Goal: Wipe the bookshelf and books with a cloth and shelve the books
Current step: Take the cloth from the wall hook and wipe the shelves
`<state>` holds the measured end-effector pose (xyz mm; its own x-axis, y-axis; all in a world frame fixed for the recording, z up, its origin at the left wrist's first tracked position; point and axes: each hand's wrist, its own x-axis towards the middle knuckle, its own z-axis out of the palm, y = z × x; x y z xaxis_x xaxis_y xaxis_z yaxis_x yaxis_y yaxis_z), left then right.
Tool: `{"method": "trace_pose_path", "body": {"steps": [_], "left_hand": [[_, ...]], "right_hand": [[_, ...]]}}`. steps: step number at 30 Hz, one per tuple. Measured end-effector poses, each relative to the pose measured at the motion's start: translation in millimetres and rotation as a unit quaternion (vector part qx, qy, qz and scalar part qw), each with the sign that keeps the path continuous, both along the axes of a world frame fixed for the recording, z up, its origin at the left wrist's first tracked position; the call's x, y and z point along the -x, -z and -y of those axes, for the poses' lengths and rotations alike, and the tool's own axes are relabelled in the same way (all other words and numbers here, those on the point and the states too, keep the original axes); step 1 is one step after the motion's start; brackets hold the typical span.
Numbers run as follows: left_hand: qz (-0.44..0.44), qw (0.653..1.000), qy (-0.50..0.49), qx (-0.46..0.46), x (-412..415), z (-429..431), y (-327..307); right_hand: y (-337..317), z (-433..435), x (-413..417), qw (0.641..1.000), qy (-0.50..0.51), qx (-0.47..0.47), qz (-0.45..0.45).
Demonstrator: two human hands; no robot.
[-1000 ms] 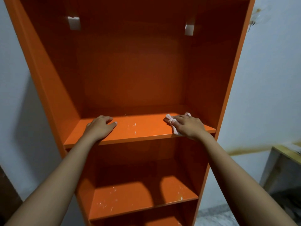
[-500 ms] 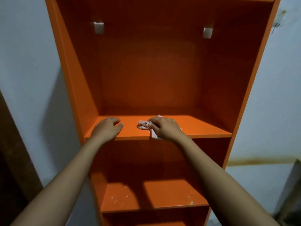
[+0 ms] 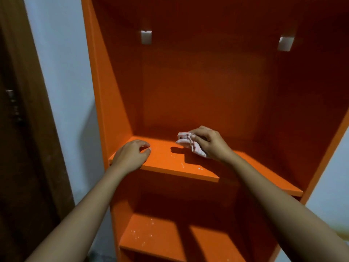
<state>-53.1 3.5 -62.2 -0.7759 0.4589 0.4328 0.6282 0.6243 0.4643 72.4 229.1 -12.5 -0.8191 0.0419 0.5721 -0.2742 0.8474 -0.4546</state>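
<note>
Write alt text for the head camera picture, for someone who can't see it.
A right hand grips a crumpled pale pink cloth on a shelf of an orange bookshelf, while the left hand rests on that shelf's front left corner. White specks dot it and the lower shelf; no books show.

My right grip (image 3: 211, 143) dragged the cloth (image 3: 188, 142) from the shelf's (image 3: 170, 159) right end to the middle, and now it's slid back toward the rear panel (image 3: 204, 91). View swung too, a brown door frame (image 3: 37, 110) showed up on the left.
</note>
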Motion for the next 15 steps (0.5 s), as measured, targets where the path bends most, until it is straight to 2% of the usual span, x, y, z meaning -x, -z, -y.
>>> {"method": "trace_pose_path", "body": {"steps": [4, 7, 9, 11, 14, 15], "left_hand": [[0.003, 0.999, -0.032, -0.01, -5, -1, 0], [0.001, 0.998, -0.054, -0.019, -15, 0, 1], [0.011, 0.998, -0.05, -0.044, -20, 3, 4], [0.007, 0.995, -0.04, -0.091, -26, 8, 6], [-0.058, 0.987, -0.042, -0.145, -32, 17, 10], [-0.096, 0.982, -0.054, -0.153, -34, 21, 10]], "right_hand": [[-17, -41, 16, 0.999, 0.033, 0.041, 0.004], [-6, -59, 34, 0.993, 0.047, 0.055, 0.096], [10, -64, 46, 0.981, 0.095, 0.043, 0.164], [22, -64, 61, 0.977, 0.102, 0.063, 0.179], [26, -55, 90, 0.982, 0.062, 0.071, 0.166], [27, -55, 100, 0.984, 0.059, 0.04, 0.161]]}}
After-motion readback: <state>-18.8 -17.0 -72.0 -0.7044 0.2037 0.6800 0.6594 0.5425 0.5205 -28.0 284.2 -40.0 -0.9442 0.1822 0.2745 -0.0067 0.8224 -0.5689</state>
